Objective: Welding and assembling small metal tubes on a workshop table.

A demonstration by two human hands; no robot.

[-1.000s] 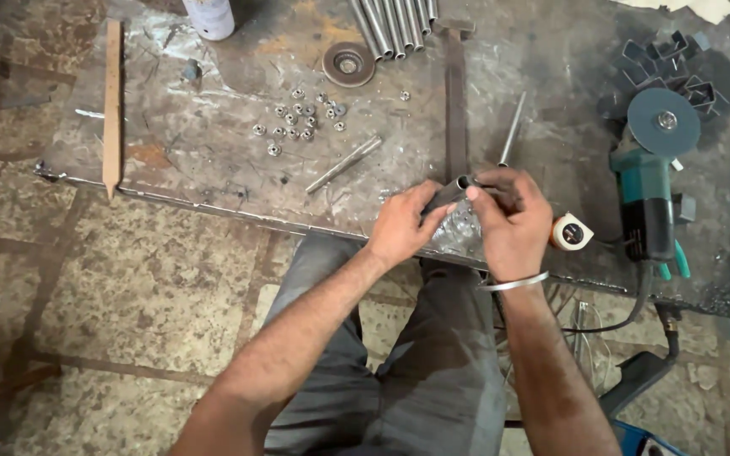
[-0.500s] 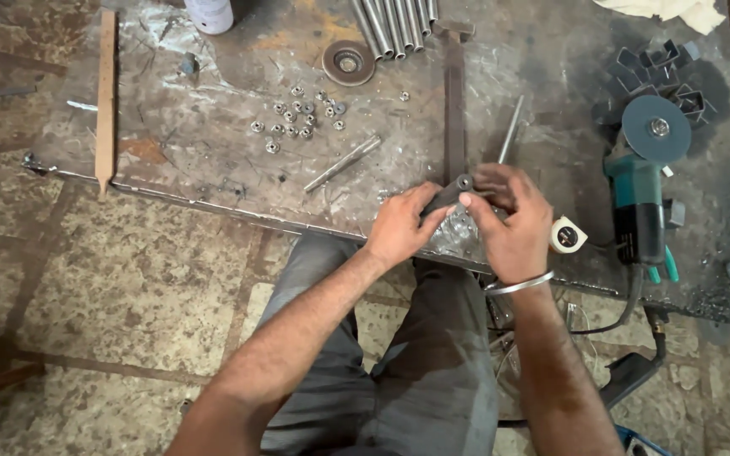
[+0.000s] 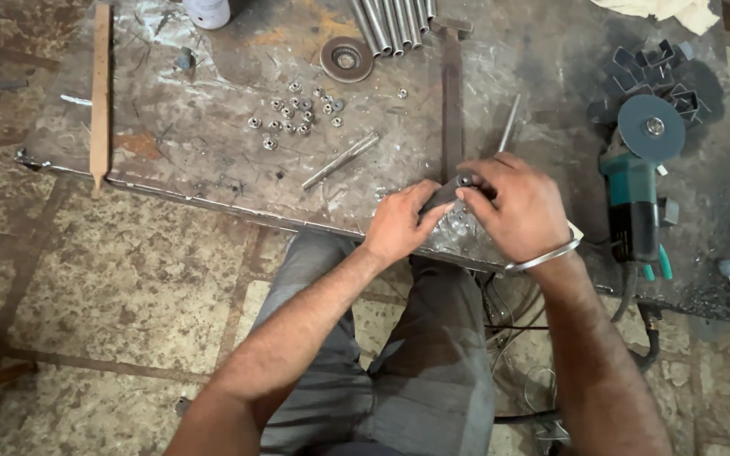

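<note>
Head view: the small dark metal piece (image 3: 452,191) is still clamped between left hand (image 3: 399,223) and right hand (image 3: 519,207), shifted slightly toward the grinder (image 3: 635,181) on the tabletop (image 3: 213,160).

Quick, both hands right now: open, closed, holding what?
Left hand: closed on the small dark metal piece at the plate's edge.
Right hand: closed on the same piece.

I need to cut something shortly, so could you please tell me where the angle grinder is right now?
In the head view, the angle grinder lies on the metal worktable, just beyond the person's right hand, disc pointing away.
</note>
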